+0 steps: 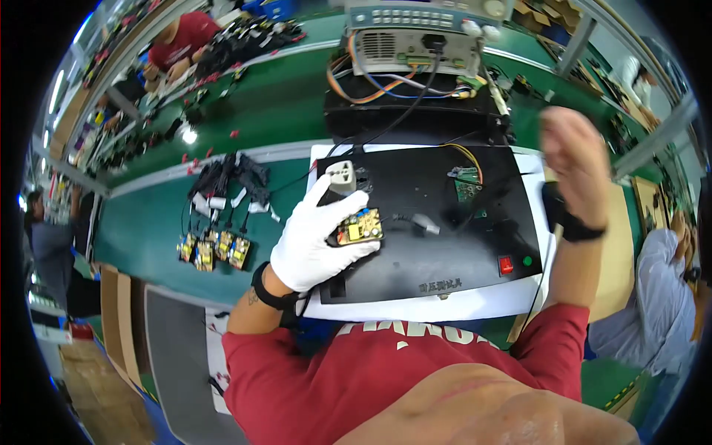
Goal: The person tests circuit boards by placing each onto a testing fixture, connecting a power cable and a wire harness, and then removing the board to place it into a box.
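My left hand [315, 237], in a white glove, holds a small yellow circuit board [360, 227] against the black test fixture [437, 252]. A white plug socket [341, 176] sits just beyond my fingertips on the fixture. My right hand [575, 159] is bare, raised off the bench to the right with its fingers curled and nothing visible in it. A green circuit board [467, 185] with wires lies on the fixture's far side.
Several more yellow boards [213, 251] with black cables [230, 178] lie on the green bench to the left. A grey test instrument [415, 37] with coloured wires stands behind the fixture. Other people work at the left, far left and right edges.
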